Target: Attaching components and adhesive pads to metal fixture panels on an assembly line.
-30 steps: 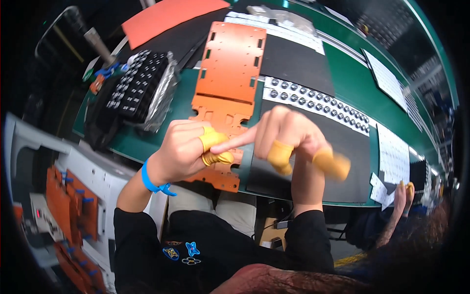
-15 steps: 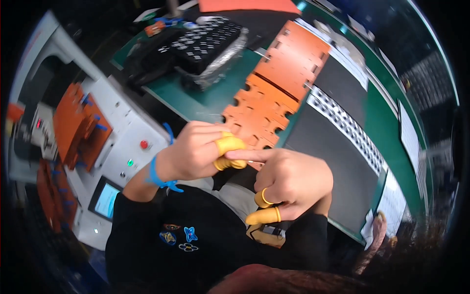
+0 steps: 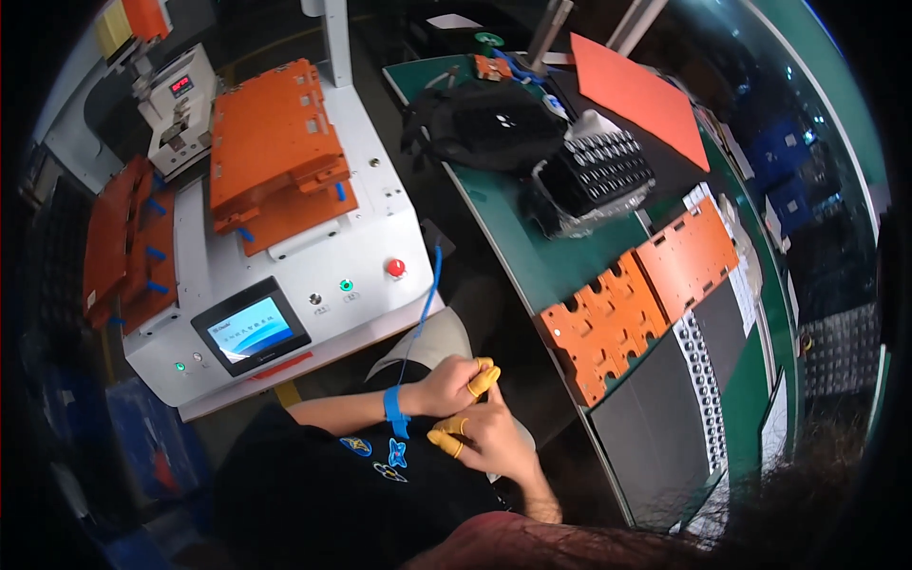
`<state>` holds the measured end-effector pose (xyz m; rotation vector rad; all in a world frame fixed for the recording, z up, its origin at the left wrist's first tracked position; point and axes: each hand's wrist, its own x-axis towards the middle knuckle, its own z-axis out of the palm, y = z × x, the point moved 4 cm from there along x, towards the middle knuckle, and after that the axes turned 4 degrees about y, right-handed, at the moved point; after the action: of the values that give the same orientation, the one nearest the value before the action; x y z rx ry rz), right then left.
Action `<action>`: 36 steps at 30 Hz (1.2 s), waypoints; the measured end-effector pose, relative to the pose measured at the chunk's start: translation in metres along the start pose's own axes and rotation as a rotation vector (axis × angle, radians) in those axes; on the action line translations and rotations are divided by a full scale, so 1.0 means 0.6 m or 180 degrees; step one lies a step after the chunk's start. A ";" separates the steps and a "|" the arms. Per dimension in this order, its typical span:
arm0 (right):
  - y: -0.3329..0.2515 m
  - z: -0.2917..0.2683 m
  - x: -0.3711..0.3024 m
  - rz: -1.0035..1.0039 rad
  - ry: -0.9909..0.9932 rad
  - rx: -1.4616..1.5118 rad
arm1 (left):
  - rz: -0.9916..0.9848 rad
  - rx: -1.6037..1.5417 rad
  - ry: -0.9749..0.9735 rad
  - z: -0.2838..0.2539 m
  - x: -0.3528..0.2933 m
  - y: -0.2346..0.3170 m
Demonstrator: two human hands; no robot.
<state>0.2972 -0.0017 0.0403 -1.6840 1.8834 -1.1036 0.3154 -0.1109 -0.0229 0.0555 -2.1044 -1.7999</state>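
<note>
My left hand (image 3: 450, 388), with a blue wrist strap (image 3: 395, 410) and cord, is closed around the tip of my right index finger in front of my body. Yellow finger cots (image 3: 483, 379) cover its thumb and forefinger; whether another cot lies in that pinch is hidden. My right hand (image 3: 496, 439) reaches its bare index finger into the left fingers. Its other fingers are bent and apart, two wearing yellow finger cots (image 3: 446, 443), and it grips nothing. Both hands are clear of the bench and the machine.
Left stands a white machine (image 3: 370, 237) with a touchscreen (image 3: 251, 326), a red button (image 3: 395, 268) and an orange fixture plate (image 3: 271, 142). On the green bench (image 3: 503, 237) at right lie orange slotted plates (image 3: 608, 328), a black tray (image 3: 608, 176) and a perforated white strip (image 3: 701, 380).
The view has swung left, bringing the white machine into fuller sight. Both hands appear lower and smaller, still joined at the right index finger.
</note>
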 end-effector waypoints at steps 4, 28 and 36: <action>0.012 0.059 -0.013 0.0772 0.0562 0.0938 | -0.0250 -0.0031 -0.0022 -0.010 -0.033 -0.040; 0.080 0.015 -0.011 0.0959 0.1558 0.1306 | -0.2437 -0.1878 0.0219 0.058 0.034 -0.124; 0.095 0.028 -0.087 0.1038 0.2331 0.1856 | -0.0571 -0.0346 -0.1017 0.095 0.037 -0.085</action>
<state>0.2828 0.0417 -0.0242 -0.6595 1.8291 -2.0380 0.2673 -0.0722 -0.0731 -0.0796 -2.2711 -2.1484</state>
